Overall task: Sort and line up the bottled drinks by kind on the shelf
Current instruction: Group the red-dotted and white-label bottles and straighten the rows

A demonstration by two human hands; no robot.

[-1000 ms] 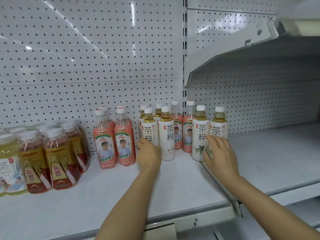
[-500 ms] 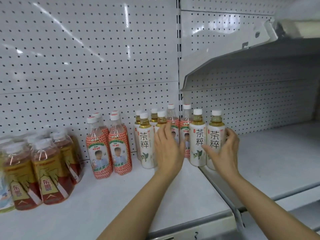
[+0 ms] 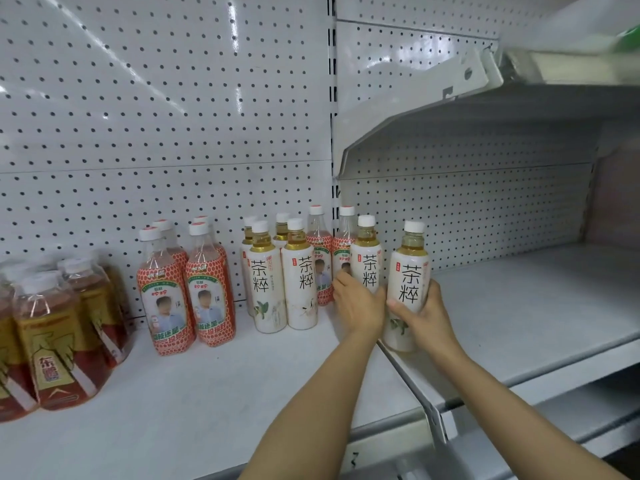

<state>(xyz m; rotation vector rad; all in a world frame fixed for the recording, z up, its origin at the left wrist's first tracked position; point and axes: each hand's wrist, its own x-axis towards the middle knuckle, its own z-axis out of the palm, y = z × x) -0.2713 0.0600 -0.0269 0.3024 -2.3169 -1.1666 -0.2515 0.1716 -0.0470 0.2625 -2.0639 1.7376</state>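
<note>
Two hands, left hand (image 3: 360,308) and right hand (image 3: 427,315), each grip a white tea bottle (image 3: 408,284); red bottles (image 3: 343,252) just behind the fingers could topple if nudged.

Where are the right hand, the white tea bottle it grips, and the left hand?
right hand (image 3: 427,315), head view, back of the hand below the knuckles.
white tea bottle (image 3: 408,282), head view, middle of its white label.
left hand (image 3: 360,306), head view, back of the hand.
</note>
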